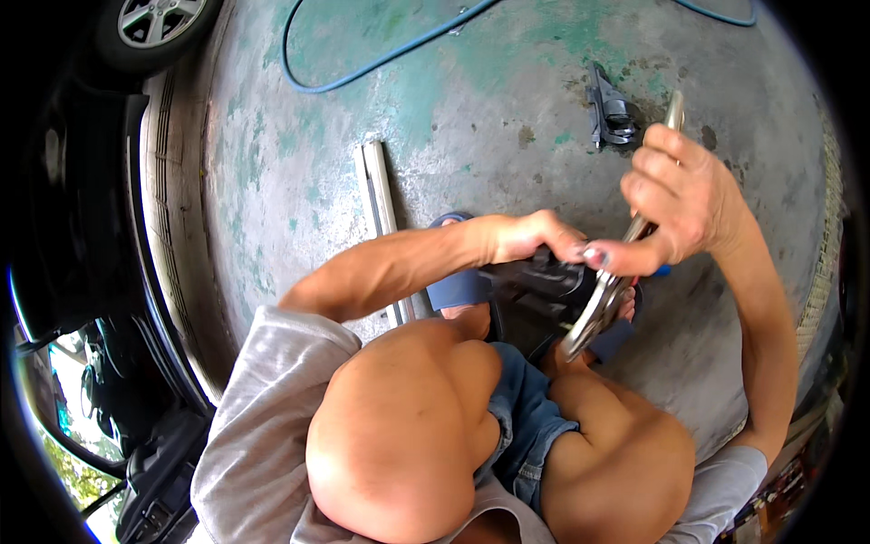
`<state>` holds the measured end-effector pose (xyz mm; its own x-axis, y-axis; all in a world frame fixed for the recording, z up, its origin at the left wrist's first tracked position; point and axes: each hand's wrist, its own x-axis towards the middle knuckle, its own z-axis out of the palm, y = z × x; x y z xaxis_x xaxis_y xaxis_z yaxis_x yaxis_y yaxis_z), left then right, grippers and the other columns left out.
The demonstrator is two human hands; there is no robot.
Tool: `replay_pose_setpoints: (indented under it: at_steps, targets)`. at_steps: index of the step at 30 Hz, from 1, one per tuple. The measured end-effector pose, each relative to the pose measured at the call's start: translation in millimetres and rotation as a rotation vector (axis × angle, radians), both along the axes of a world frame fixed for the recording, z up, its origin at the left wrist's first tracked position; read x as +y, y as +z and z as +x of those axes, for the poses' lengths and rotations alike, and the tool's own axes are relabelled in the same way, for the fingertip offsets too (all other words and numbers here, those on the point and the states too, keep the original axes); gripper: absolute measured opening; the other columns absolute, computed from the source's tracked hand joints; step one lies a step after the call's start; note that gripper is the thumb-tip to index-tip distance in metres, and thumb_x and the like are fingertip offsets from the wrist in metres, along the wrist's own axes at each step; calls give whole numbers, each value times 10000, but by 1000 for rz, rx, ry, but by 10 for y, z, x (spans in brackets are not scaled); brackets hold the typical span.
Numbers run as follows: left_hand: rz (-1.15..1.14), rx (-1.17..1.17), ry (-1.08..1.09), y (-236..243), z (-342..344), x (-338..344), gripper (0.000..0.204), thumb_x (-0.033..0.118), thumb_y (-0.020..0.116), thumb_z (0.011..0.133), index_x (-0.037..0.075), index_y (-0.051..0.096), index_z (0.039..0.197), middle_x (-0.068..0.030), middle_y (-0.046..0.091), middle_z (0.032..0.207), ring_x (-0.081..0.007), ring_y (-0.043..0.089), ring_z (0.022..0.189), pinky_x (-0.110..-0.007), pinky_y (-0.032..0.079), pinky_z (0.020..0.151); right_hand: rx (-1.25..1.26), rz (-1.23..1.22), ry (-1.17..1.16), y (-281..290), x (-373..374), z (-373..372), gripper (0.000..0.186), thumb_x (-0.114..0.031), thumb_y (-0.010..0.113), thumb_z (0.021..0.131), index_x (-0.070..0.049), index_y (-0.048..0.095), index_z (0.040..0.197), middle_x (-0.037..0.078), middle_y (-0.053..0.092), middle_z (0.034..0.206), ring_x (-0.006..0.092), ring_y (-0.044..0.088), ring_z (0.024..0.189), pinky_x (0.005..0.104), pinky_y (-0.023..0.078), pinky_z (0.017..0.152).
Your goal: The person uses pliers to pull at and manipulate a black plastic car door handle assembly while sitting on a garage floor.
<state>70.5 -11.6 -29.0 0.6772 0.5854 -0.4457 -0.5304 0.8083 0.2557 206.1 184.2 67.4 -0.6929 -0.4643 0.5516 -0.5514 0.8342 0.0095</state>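
Note:
Between my knees and feet, my left hand is closed on the upper edge of a black part, partly blurred and with an uneven outline. My right hand wraps round a long silver metal hand tool, whose far end sticks up above the fist. Its lower end slants down across the right side of the black part. The thumbs of both hands nearly meet at the tool. Whether the tool is a wrench or pliers I cannot make out. A small blue piece shows just below my right hand.
Another dark moulded part lies on the worn concrete floor beyond my right hand. A pale metal bar lies left of my feet. A blue hose curls at the far side. A black car stands along the left.

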Motion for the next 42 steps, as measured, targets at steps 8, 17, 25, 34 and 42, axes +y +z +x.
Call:
replay_pose_setpoints:
  at_steps: [8,17,25,34,42]
  targets:
    - [-64,-9,188,30,-357,74,362,253,699,832,31,659,1115,-67,687,995,-188,644,847,-344,518,807,15,-28,-281,-271,-12,248,550,-122,635,807,-288,572,1327,35,535,879,216,579,862,463,474,947]
    - [521,543,486,451,-932,345,959,443,829,664,-59,484,1405,-154,666,1173,-232,655,1070,-337,524,960,-272,-649,-890,-298,-424,833,884,-62,697,631,15,379,1452,198,544,1168,339,559,1093,529,376,1072]
    - [548,859,642,689,-839,266,1137,277,981,533,3,422,1485,-111,622,1285,-201,601,1180,-330,431,1070,-264,-2653,-606,-365,-882,861,763,-195,594,725,46,412,1426,157,530,1102,272,548,961,489,435,1017]
    - [1189,1688,709,716,-751,130,1229,431,984,484,13,409,1488,-196,570,1301,-327,589,1175,-407,463,1015,-26,-2606,-89,-230,-1022,711,945,-300,656,756,11,245,1547,185,466,1245,368,441,1277,583,317,1139]
    - [1448,1828,627,774,-758,108,1185,250,944,442,17,428,1482,-202,531,1282,-336,639,1031,-391,552,845,-828,-2102,-769,-235,-1317,666,834,-87,687,632,62,412,1405,166,563,1156,299,586,1079,397,443,961]
